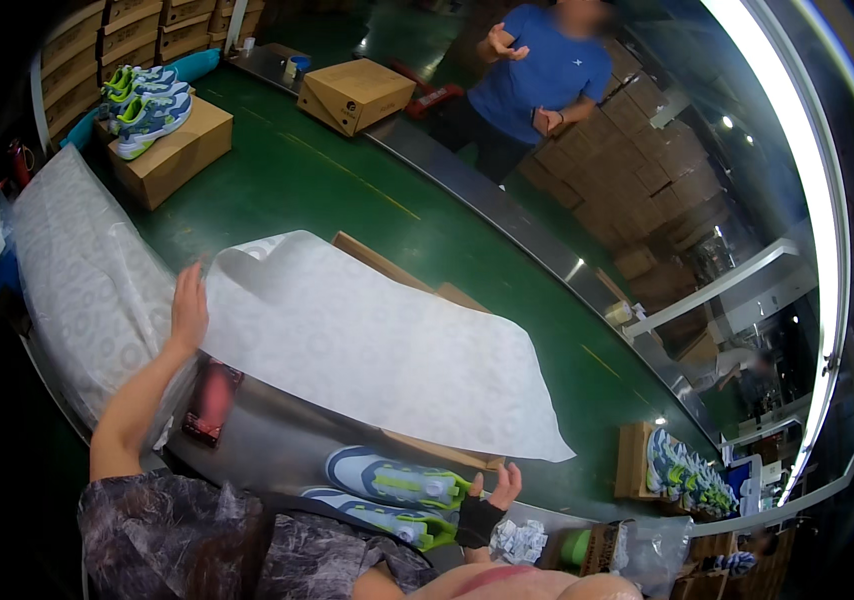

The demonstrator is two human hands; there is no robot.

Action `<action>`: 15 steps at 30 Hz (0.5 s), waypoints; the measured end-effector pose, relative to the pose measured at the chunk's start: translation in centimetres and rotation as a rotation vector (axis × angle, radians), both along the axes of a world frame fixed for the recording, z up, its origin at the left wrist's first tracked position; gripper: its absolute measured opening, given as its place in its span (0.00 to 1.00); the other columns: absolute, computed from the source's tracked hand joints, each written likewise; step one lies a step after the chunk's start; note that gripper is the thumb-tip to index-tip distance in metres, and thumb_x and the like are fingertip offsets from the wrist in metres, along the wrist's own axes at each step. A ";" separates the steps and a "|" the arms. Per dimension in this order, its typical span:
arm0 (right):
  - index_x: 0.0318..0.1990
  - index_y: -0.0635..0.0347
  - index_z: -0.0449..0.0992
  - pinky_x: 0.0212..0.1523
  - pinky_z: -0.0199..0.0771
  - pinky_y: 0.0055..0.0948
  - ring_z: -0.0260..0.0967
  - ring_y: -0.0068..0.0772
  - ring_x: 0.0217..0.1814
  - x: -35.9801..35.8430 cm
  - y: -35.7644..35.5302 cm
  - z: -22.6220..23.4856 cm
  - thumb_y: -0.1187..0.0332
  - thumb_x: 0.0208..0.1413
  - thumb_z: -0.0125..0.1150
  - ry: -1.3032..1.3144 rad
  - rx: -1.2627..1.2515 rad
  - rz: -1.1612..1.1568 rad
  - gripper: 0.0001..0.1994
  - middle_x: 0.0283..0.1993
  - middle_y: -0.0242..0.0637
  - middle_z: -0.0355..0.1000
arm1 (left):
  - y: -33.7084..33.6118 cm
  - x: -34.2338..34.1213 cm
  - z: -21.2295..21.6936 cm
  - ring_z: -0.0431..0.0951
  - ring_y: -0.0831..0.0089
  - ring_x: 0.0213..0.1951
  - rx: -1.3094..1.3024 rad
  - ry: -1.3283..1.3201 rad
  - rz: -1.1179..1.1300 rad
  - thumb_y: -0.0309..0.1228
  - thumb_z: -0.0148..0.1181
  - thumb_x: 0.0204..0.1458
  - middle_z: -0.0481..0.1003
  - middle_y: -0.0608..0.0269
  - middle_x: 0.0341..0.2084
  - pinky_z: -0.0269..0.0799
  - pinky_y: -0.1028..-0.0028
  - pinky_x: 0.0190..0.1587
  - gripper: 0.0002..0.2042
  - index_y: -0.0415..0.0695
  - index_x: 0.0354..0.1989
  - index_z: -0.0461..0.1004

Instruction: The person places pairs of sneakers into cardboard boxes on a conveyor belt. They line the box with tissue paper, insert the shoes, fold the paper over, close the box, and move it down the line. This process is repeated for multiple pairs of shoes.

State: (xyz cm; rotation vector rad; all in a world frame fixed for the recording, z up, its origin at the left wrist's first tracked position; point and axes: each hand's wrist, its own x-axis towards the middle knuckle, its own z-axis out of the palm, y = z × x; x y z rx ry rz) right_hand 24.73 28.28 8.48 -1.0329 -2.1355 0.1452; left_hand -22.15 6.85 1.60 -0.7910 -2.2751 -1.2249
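Observation:
A large white patterned sheet of wrapping paper is spread over a brown cardboard box, leaving only bits of the box's edges showing. Its upper left corner curls up. My left hand is at the sheet's left edge, fingers stretched out; the thumb is hidden. Close to the box's near right corner is my right hand, in a black fingerless glove, fingers apart and holding nothing. Just left of it, a pair of light blue and lime sneakers lies on the metal ledge in front of me.
A stack of patterned paper lies to my left. Across the green conveyor stand a box topped with sneakers and a closed carton. A person in blue stands beyond. Crumpled paper sits near my right hand.

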 end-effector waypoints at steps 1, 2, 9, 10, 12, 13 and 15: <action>0.47 0.64 0.62 0.53 0.58 0.39 0.57 0.48 0.53 -0.2 -0.3 -0.3 0.74 0.47 0.56 0.007 0.000 0.028 0.18 0.53 0.49 0.55 | -1.2 1.6 -1.1 0.65 0.51 0.45 -0.054 -0.042 0.017 0.20 0.41 0.50 0.65 0.44 0.42 0.61 0.64 0.49 0.16 0.33 0.48 0.62; 0.47 0.64 0.62 0.53 0.59 0.39 0.57 0.48 0.53 -0.5 -0.4 -0.3 0.75 0.47 0.56 0.008 0.008 0.059 0.18 0.54 0.50 0.54 | -2.6 3.3 -3.1 0.65 0.51 0.45 -0.100 -0.089 0.036 0.18 0.39 0.49 0.65 0.44 0.42 0.61 0.64 0.49 0.16 0.33 0.49 0.62; 0.45 0.65 0.65 0.55 0.56 0.43 0.56 0.53 0.56 -5.6 -2.0 1.2 0.77 0.45 0.53 0.006 0.004 0.240 0.17 0.54 0.53 0.58 | -6.4 10.9 -3.6 0.61 0.50 0.52 -0.422 0.163 -0.009 0.36 0.58 0.42 0.63 0.42 0.49 0.51 0.52 0.56 0.22 0.34 0.42 0.66; 0.46 0.65 0.65 0.56 0.55 0.43 0.56 0.52 0.57 -6.9 -2.8 2.3 0.77 0.45 0.53 -0.061 0.033 0.312 0.17 0.54 0.53 0.58 | -6.9 11.3 -2.5 0.63 0.50 0.51 -0.382 0.167 0.018 0.35 0.59 0.42 0.64 0.43 0.48 0.54 0.53 0.54 0.20 0.35 0.42 0.67; 0.47 0.64 0.65 0.52 0.62 0.41 0.58 0.51 0.55 -9.9 -4.0 2.5 0.77 0.45 0.57 -0.018 0.049 0.468 0.19 0.55 0.54 0.57 | -8.0 11.9 -0.7 0.65 0.52 0.49 -0.263 0.165 0.008 0.29 0.61 0.39 0.66 0.48 0.45 0.60 0.58 0.51 0.19 0.37 0.40 0.68; 0.48 0.64 0.65 0.50 0.63 0.42 0.58 0.53 0.54 -11.7 -4.8 2.7 0.76 0.44 0.59 -0.038 0.015 0.557 0.20 0.54 0.55 0.57 | -9.2 13.1 -0.5 0.65 0.52 0.49 -0.271 0.159 0.021 0.30 0.62 0.38 0.66 0.49 0.45 0.61 0.59 0.49 0.19 0.37 0.40 0.68; 0.49 0.62 0.65 0.51 0.60 0.45 0.57 0.56 0.55 -16.3 -6.5 3.0 0.72 0.43 0.62 -0.038 0.038 0.745 0.23 0.56 0.57 0.55 | -12.1 15.7 -0.7 0.63 0.52 0.50 -0.294 0.002 0.009 0.31 0.59 0.43 0.63 0.48 0.47 0.59 0.60 0.51 0.18 0.38 0.43 0.67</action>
